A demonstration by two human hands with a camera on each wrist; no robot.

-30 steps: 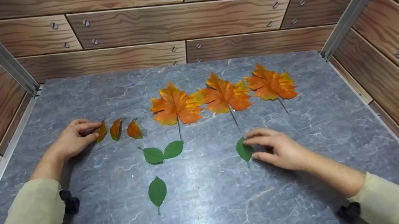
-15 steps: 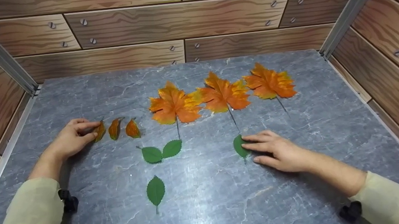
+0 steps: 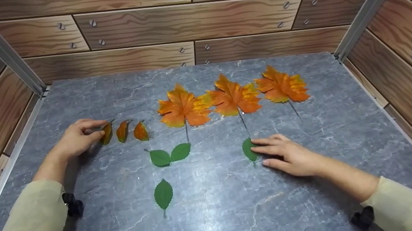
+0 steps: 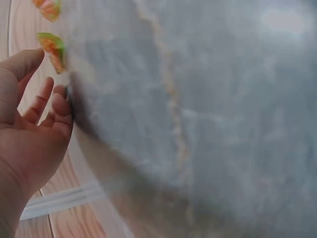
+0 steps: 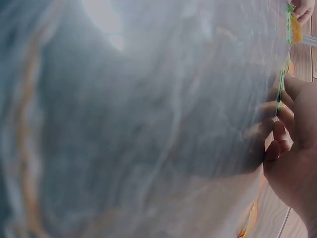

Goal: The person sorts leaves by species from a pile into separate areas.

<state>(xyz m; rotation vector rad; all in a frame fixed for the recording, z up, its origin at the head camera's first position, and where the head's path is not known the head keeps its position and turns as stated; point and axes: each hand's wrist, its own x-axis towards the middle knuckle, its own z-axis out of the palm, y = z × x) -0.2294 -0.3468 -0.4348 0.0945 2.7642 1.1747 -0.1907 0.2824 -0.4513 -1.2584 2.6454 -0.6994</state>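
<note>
On the left of the head view, my left hand (image 3: 79, 139) touches the leftmost of three small curled brown-orange leaves (image 3: 107, 133) with its fingertips. The left wrist view has the thumb beside a curled leaf (image 4: 53, 52), apart from the loosely bent fingers. My right hand (image 3: 290, 155) lies with extended fingertips on a green serrated leaf (image 3: 248, 149), its thumb off to the side. That green leaf's top edge lies by the stem of the middle orange maple leaf (image 3: 232, 97). In the right wrist view, the green leaf (image 5: 281, 89) shows edge-on against the fingers.
Two more maple leaves, left (image 3: 183, 108) and right (image 3: 282, 86), line the back of the grey marbled table (image 3: 227, 215). Two green leaves (image 3: 160, 158) form a V under the left one's stem. A single green leaf (image 3: 163, 194) lies nearer. Wood-pattern walls (image 3: 141, 25) enclose the table.
My right fingers have straightened onto the green leaf, and the thumb has come away from it. The leaf has shifted slightly left. The left hand stays almost in place.
</note>
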